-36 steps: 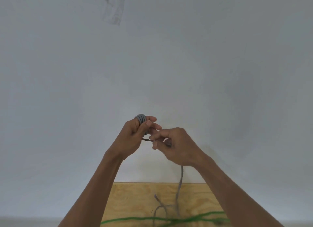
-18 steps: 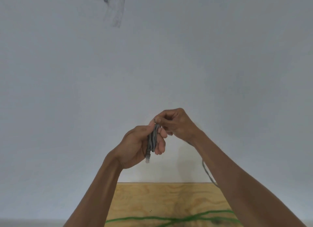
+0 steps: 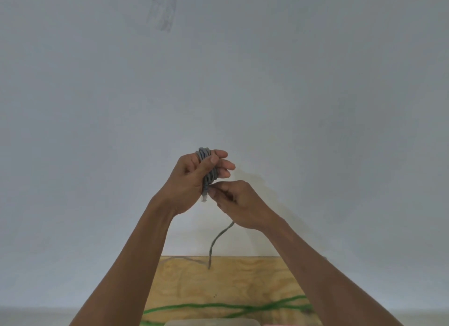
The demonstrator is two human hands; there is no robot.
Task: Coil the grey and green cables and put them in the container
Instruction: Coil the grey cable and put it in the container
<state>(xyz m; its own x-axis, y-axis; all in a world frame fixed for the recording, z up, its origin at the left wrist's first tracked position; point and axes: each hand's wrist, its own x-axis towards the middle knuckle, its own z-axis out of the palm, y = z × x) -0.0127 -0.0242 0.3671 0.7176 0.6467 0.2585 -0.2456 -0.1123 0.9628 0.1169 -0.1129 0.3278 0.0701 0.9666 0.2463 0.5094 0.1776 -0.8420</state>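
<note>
Two hands up in front of a pale wall, two cables in play: one grey, one green. The left hand (image 3: 192, 180) has its fingers (image 3: 220, 154) clamped round a tight bundle of grey cable (image 3: 207, 170), several loops stacked, a plug end poking out below the palm. The right hand (image 3: 239, 204) sits just beside it, fingers pinched together on the loose strand, whose tail hangs to the worktop (image 3: 218, 282). The green cable (image 3: 218, 306) lies uncoiled across the plywood. At the bottom edge a pale rim shows (image 3: 211, 322), maybe the container; contents can't be seen
</note>
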